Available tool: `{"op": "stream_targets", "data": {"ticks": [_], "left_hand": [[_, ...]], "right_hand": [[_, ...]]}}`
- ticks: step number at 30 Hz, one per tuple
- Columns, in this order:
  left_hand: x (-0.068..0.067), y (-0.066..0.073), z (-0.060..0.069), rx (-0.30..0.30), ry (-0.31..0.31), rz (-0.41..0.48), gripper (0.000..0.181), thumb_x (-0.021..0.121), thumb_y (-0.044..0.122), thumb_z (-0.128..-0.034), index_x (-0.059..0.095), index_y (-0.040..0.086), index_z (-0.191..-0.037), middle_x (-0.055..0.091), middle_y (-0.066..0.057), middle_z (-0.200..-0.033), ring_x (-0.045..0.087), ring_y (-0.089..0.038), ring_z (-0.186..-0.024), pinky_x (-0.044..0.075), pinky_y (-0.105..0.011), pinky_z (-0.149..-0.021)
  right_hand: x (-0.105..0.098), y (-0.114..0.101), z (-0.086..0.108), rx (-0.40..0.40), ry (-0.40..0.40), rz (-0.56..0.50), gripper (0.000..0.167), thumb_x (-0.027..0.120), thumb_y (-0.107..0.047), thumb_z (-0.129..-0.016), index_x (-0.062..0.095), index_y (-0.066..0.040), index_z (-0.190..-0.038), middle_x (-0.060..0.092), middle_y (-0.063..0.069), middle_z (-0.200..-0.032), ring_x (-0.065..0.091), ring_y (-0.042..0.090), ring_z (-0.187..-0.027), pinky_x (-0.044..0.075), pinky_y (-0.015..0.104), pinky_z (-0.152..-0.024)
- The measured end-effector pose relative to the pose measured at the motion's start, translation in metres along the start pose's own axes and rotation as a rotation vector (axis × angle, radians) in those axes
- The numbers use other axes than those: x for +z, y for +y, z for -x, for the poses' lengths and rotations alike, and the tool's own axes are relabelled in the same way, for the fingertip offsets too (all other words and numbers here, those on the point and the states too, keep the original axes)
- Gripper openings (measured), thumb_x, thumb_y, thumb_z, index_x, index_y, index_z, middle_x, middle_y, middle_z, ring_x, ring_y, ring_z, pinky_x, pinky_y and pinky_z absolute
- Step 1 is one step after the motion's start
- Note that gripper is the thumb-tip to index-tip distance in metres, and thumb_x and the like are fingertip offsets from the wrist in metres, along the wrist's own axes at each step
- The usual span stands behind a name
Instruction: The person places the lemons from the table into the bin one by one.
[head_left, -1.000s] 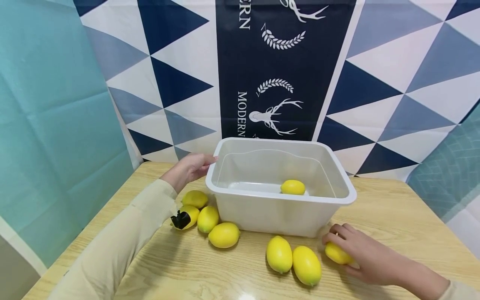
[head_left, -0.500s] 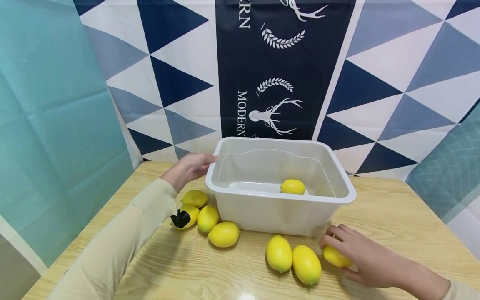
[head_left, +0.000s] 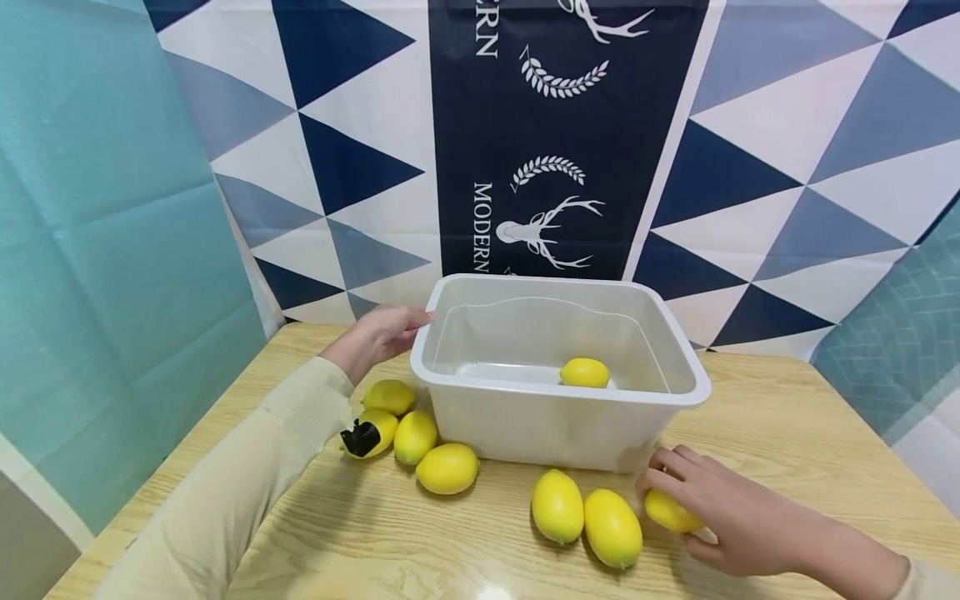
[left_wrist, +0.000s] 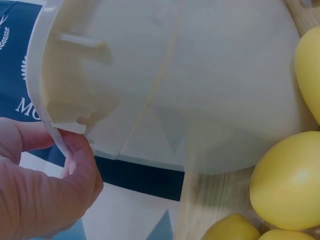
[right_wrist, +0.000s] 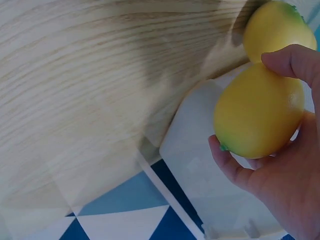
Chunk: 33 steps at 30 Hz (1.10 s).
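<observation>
A pale plastic bin (head_left: pixel 532 425) stands on the table with one lemon (head_left: pixel 585 372) inside. The left hand (head_left: pixel 381 335) pinches the bin's rim at its left end; in the left wrist view that hand (left_wrist: pixel 55 185) has thumb and fingers on either side of the rim (left_wrist: pixel 36 65). To the right of the bin's front corner, the right hand (head_left: pixel 738 517) grips a lemon (head_left: pixel 670 511) low over the table. The right wrist view shows the right hand (right_wrist: pixel 285 170) with fingers and thumb around this lemon (right_wrist: pixel 257 112), and another lemon (right_wrist: pixel 275 30) beside it.
Two lemons (head_left: pixel 557 507) (head_left: pixel 612 528) lie side by side in front of the bin. Several more, including a lemon (head_left: pixel 447 468) at the bin's front left, cluster below the left forearm, one with a black patch. The wooden table (head_left: pixel 390 542) meets patterned cloth (head_left: pixel 360 100) behind.
The right hand and the lemon in its grip have shifted slightly left, toward the two lemons in front of the bin. The left hand stays on the rim.
</observation>
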<state>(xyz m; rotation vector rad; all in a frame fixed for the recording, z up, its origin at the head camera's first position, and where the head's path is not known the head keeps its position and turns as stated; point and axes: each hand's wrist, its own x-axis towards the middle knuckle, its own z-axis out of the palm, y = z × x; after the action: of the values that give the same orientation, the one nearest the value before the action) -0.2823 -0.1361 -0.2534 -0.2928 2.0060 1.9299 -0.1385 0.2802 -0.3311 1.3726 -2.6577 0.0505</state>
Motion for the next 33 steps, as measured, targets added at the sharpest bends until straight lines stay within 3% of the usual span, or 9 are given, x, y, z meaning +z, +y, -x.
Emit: {"op": "stream_targets", "data": {"ticks": [6,25,33], "left_hand": [[0.0,-0.002,-0.001,0.003,-0.005,0.002,0.042,0.057,0.017,-0.096,0.049,0.006,-0.136,0.05,-0.004,-0.123,0.054,-0.018,-0.109,0.047,-0.028,-0.107],[0.0,-0.002,-0.002,-0.006,-0.014,0.0,0.043,0.057,0.016,-0.0962,0.048,0.005,-0.137,0.05,-0.005,-0.124,0.053,-0.018,-0.108,0.046,-0.029,-0.108],[-0.001,-0.002,-0.002,-0.002,-0.009,0.0,0.043,0.058,0.017,-0.0958,0.048,0.005,-0.136,0.049,-0.005,-0.123,0.053,-0.019,-0.109,0.046,-0.029,-0.108]], "right_hand": [[-0.007,-0.005,0.001,0.013,-0.035,-0.021,0.074,0.084,-0.017,-0.063,0.047,-0.036,-0.125,0.047,-0.014,-0.119,0.048,0.007,-0.099,0.056,0.028,-0.079],[-0.029,-0.029,-0.009,-0.024,0.002,0.03,0.081,0.084,-0.016,-0.056,0.047,-0.039,-0.124,0.043,-0.023,-0.118,0.045,0.0,-0.1,0.053,0.026,-0.08],[-0.042,-0.037,-0.016,-0.017,-0.046,0.046,0.084,0.086,-0.02,-0.056,0.045,-0.041,-0.127,0.044,-0.022,-0.12,0.046,0.002,-0.101,0.055,0.029,-0.083]]}}
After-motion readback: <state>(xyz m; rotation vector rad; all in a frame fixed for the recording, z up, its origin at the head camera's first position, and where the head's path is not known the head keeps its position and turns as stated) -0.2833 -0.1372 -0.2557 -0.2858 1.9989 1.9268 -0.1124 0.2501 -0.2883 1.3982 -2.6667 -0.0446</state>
